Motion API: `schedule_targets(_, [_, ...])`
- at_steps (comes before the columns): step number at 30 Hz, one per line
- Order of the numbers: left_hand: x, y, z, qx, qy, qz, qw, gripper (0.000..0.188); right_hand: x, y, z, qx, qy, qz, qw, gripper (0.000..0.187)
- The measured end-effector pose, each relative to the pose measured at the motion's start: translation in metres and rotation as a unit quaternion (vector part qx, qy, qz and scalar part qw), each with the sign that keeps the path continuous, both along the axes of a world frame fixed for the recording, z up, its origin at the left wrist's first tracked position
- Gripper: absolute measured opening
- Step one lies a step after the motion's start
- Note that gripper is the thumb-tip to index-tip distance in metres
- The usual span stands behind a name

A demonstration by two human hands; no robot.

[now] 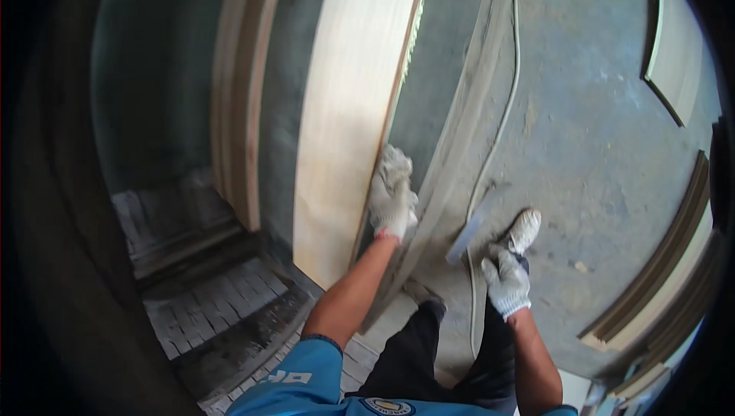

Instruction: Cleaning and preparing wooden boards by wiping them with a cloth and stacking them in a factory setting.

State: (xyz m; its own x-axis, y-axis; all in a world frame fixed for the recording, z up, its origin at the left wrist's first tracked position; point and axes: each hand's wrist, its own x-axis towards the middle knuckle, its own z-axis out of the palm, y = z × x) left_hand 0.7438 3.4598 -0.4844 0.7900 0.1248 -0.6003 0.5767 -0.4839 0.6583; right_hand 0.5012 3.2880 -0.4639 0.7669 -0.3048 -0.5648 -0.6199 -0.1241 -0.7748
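- Pale board [352, 94]: your left hand [392, 200] bends against its long edge, probably steadying it.
- Your right hand [507, 283] hangs apart; I can't tell whether either grips anything.

Pale board [348, 109]: brightest, nearly washed out toward its far end, faint in grain; softly lit from a source hard to place.
Dark green surface [157, 86], left of the board: dim, murky, poor in detail.
Slatted surface [214, 305], below and left of the board: in shade.
Concrete floor [586, 140], right of the board: muted, fairly even grey, with faint bluish sheen.
Left hand [393, 198], at the board's right edge: bright, softly blurred.
Bluish strip [464, 240], right of the board's near end: smeared, half see-through.
Stacked strips [654, 270], far right of the board: bowed by fisheye distortion, fading into black rim.
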Motion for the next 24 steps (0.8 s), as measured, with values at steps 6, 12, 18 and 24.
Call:
schedule_targets(6, [-0.061, -0.179, 0.098, -0.04, -0.026, -0.143, 0.989, 0.023, 0.025, -0.059, 0.063, 0.237, -0.02, -0.146, 0.96, 0.088])
schedule_targets(12, [-0.094, -0.29, 0.137, -0.324, 0.182, 0.006, 0.928, 0.034, 0.036, -0.13, 0.118, 0.172, -0.101, -0.41, 0.89, 0.084])
schedule_targets(18, [-0.025, -0.328, 0.173, -0.328, 0.154, -0.013, 0.932, 0.028, 0.049, -0.226, 0.162, 0.079, -0.05, -0.292, 0.952, 0.045])
schedule_targets(24, [0.114, -0.333, 0.165, -0.406, 0.027, -0.007, 0.913, 0.035, 0.102, -0.273, 0.117, 0.123, -0.138, -0.371, 0.91, 0.033])
